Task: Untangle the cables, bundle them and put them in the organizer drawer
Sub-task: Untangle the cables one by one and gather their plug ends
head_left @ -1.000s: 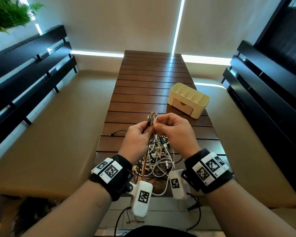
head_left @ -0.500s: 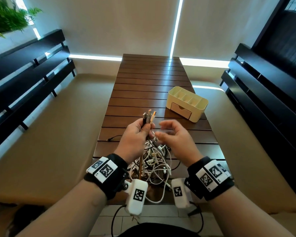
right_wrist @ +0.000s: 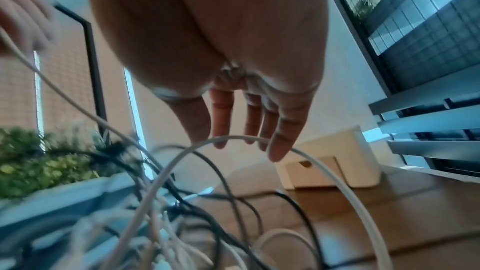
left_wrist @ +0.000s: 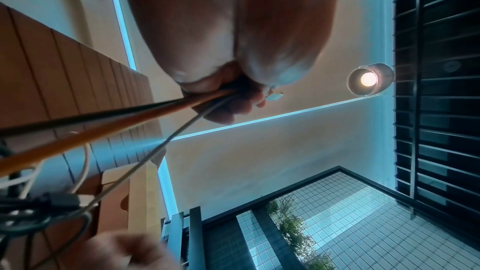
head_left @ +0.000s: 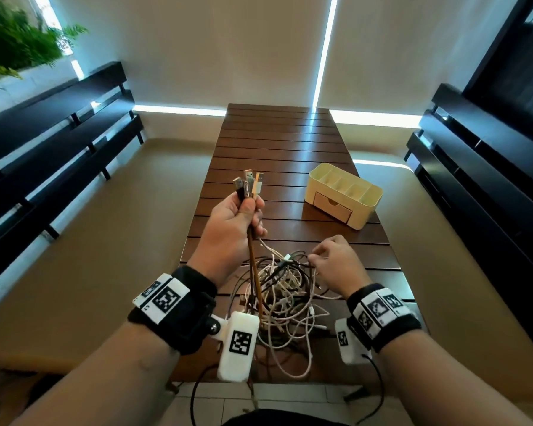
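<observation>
My left hand (head_left: 250,213) is raised above the table and grips the plug ends of several cables (head_left: 248,183), black, brown and white. These cables run taut down to a tangle of white and dark cables (head_left: 282,292) near the table's front edge. In the left wrist view my left hand (left_wrist: 228,93) has its fingers curled round the brown cable (left_wrist: 103,128) and its neighbours. My right hand (head_left: 326,256) is low at the tangle's right side. Its fingers (right_wrist: 221,122) are nearly straight and reach a white cable loop (right_wrist: 182,153), holding nothing.
A cream organizer (head_left: 366,207) with open top compartments and a shut drawer (head_left: 333,207) stands on the slatted wooden table (head_left: 277,139), at the right beyond my hands. Dark benches flank the table on both sides. The organizer (right_wrist: 335,163) is just past my right fingertips.
My right hand let go of the plug ends and dropped to the right side of the tangle. My left hand lifted the gripped plug ends higher, pulling their cables taut.
</observation>
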`<state>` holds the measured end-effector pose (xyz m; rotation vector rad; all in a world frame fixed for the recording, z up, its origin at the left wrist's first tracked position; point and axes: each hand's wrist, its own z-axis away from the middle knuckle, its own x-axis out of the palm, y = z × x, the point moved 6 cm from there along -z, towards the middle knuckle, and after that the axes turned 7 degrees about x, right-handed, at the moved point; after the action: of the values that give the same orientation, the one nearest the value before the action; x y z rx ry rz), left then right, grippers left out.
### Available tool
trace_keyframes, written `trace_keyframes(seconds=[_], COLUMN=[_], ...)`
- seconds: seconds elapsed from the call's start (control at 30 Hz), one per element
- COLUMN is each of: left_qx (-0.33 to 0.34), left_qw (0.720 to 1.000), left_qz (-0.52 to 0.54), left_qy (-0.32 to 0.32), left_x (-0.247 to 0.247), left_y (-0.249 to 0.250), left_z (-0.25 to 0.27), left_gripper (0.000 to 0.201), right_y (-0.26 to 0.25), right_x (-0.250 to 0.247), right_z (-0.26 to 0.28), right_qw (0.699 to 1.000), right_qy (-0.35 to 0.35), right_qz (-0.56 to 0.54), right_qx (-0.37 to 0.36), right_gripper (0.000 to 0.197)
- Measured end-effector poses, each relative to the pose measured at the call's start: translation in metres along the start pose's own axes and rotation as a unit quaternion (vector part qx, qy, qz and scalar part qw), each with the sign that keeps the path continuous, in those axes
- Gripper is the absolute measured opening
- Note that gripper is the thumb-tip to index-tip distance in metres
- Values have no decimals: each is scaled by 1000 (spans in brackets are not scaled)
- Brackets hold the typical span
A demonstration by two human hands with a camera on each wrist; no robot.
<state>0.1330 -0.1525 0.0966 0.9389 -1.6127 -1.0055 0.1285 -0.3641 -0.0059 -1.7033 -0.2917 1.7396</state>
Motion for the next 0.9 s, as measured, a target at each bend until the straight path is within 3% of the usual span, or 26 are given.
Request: trace_keyframes(seconds=[0.07, 0.13, 0.23, 0.33, 0.53, 0.7, 0.8, 0.9], left_qx=[-4, -5, -7, 10, 29, 8, 25, 36], left_qw=[1000, 1000, 1000, 999, 996, 998, 998, 975], left_qz=[-4, -6, 13, 42, 75, 34, -55, -219], left_qy=[8, 9, 3, 12, 48, 50, 19, -14], left_x=[-3, -2, 3, 1, -17, -25, -27, -32], left_y=[-4, -9, -7, 9, 21, 9, 9, 4], left_z=[0, 1, 2, -1, 0, 4, 0, -1], left_gripper=[28, 28, 28, 29, 30, 31, 23, 13], right_y=[-31, -67, -93, -80, -50, -85, -108, -113], right_x=[-13, -18, -1, 24, 25, -35, -52, -41], right_z=[18, 42, 61, 56, 20, -3, 2, 18], right_qw=[995, 976, 937, 951, 973, 964, 942, 942], right_qy=[25, -10, -138, -162, -110, 28, 46, -2], right_qz=[-55, -163, -287, -225, -166, -221, -275, -268], right_qx=[-74, -144, -146, -137, -112, -143, -184, -201], right_gripper=[5, 8, 6, 17, 22, 19, 18, 15])
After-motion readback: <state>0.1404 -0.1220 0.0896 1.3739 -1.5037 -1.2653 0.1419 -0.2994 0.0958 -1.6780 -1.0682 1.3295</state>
